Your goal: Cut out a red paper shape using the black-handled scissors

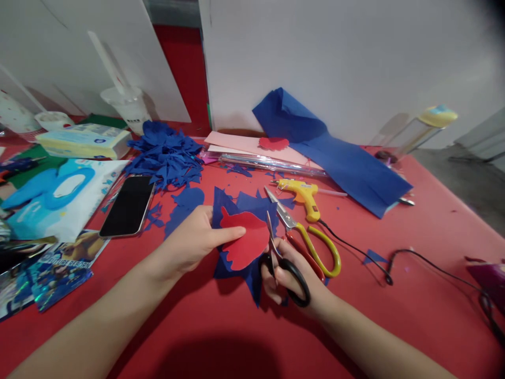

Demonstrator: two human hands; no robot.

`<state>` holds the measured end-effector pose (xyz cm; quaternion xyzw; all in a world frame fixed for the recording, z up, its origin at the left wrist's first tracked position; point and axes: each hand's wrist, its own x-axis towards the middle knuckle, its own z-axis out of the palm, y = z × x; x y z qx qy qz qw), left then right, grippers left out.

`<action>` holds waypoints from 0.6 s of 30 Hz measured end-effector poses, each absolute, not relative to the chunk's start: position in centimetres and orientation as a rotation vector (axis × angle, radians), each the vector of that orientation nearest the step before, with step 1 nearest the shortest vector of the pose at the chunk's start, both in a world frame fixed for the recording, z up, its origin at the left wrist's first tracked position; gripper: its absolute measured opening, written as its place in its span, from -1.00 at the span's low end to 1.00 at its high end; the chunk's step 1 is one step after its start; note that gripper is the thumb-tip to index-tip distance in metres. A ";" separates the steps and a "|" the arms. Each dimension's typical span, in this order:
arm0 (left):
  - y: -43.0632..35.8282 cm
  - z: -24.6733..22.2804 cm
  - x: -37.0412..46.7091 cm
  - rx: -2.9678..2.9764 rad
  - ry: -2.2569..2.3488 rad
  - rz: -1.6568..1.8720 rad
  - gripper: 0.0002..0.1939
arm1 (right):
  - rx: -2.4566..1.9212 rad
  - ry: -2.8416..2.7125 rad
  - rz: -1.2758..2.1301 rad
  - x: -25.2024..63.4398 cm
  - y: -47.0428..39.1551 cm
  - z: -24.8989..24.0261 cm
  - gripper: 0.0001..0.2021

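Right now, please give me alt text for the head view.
The left hand holds a red cutout on blue paper; the right hand holds black scissors at their edge. Nearby on the red table lie a phone, blue scraps and a glue gun.

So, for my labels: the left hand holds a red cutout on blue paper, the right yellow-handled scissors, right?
In the head view, the right hand holds black-handled scissors, not yellow; the left hand holds the red cutout on blue paper.

Matt red and blue paper (pixel 244 237), glossy black plastic scissor handles (pixel 298 284), shiny metal blades (pixel 270 229), smooth red tabletop (pixel 394 316).
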<state>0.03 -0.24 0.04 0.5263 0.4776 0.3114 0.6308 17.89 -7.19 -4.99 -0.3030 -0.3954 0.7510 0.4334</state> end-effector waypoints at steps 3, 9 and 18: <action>0.0 -0.1 -0.2 1.217 1.128 0.761 -0.78 | -0.678 -0.995 1.908 17.9 -7.2 -5.1 -0.59; 0.8 0.3 -0.7 1.353 1.265 0.851 -0.75 | -0.793 -0.990 1.780 17.9 -7.1 -5.4 -0.64; 0.0 0.4 -0.2 1.703 1.055 0.517 -0.75 | -1.022 -0.834 1.348 18.0 -6.5 -5.8 -0.64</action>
